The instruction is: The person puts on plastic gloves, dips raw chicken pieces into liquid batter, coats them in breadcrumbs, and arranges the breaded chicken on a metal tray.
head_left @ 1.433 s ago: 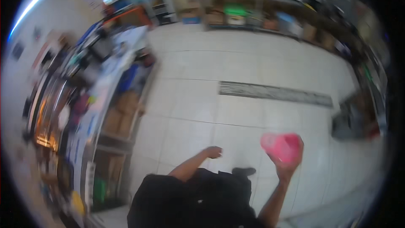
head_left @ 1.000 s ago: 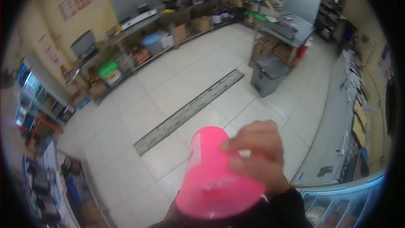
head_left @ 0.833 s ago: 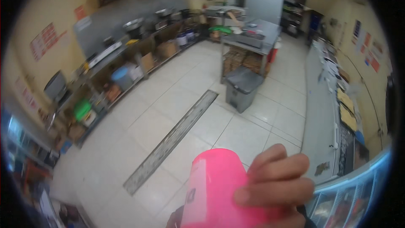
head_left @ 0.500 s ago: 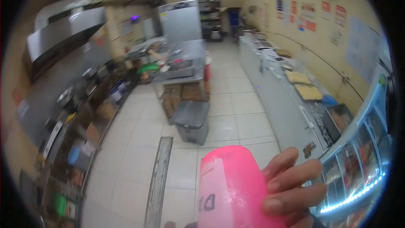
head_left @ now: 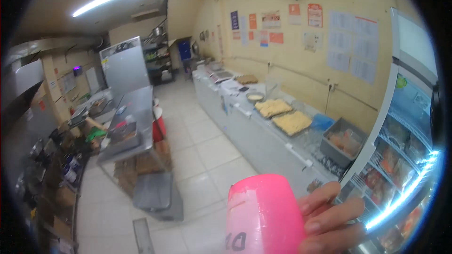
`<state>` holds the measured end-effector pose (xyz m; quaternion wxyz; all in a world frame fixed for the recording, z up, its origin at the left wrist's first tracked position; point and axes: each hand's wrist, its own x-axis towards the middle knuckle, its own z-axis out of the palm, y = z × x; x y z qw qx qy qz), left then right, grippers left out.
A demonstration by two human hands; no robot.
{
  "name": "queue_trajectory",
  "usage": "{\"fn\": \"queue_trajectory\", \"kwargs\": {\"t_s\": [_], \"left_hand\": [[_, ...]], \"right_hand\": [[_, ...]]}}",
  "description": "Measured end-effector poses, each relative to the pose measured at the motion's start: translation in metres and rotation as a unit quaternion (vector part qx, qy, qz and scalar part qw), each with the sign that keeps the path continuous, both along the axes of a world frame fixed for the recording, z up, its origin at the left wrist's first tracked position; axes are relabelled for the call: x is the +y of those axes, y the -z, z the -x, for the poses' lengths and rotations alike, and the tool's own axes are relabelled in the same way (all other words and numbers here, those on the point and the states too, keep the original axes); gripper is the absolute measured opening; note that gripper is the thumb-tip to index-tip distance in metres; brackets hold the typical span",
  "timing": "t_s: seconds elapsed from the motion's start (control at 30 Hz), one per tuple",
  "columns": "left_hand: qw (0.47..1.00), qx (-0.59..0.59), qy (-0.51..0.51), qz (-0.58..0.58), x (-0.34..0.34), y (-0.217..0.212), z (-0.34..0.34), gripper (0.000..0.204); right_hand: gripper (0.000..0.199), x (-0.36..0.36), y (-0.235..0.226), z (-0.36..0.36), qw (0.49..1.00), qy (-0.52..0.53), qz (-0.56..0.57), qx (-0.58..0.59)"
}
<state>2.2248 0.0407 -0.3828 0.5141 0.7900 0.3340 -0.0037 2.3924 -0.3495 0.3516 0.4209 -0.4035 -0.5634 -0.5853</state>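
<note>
the pink plastic cup (head_left: 266, 216) is clasped at five o'clock, its right side pressed by the bent fingers of the right hand (head_left: 336, 216); the left hand is out of view, its state untold. pick-up seems done; setting-down is not shown, and what is left cannot be judged.

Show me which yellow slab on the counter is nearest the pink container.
The front slab, beside the blue item, is nearest the pink container; the other slab lies farther back, by the round bowl.
</note>
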Motion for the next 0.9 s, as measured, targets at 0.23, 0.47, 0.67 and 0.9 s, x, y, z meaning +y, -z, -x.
{"fn": "queue_trajectory", "kwargs": {"t_s": [0.23, 0.47, 0.67, 0.9], "left_hand": [[0.985, 0.125, 0.1, 0.067, -0.035, -0.006, -0.21, 0.032], [0.968, 0.137, 0.199, 0.068, -0.037, -0.008, -0.407, 0.03], [0.921, 0.025, 0.389, 0.023, 0.019, -0.009, -0.556, 0.028], [0.893, 0.145, 0.425, 0.011, 0.046, -0.042, -0.795, 0.014]], "right_hand": [[0.028, -0.03, -0.024, -0.151, 0.995, 0.088, 0.028, 0.047], [0.026, -0.063, 0.003, -0.302, 0.929, 0.219, 0.113, 0.274], [0.047, -0.06, 0.055, -0.463, 0.848, 0.427, 0.012, 0.314], [0.077, -0.154, 0.2, -0.606, 0.642, 0.511, -0.116, 0.56]]}}
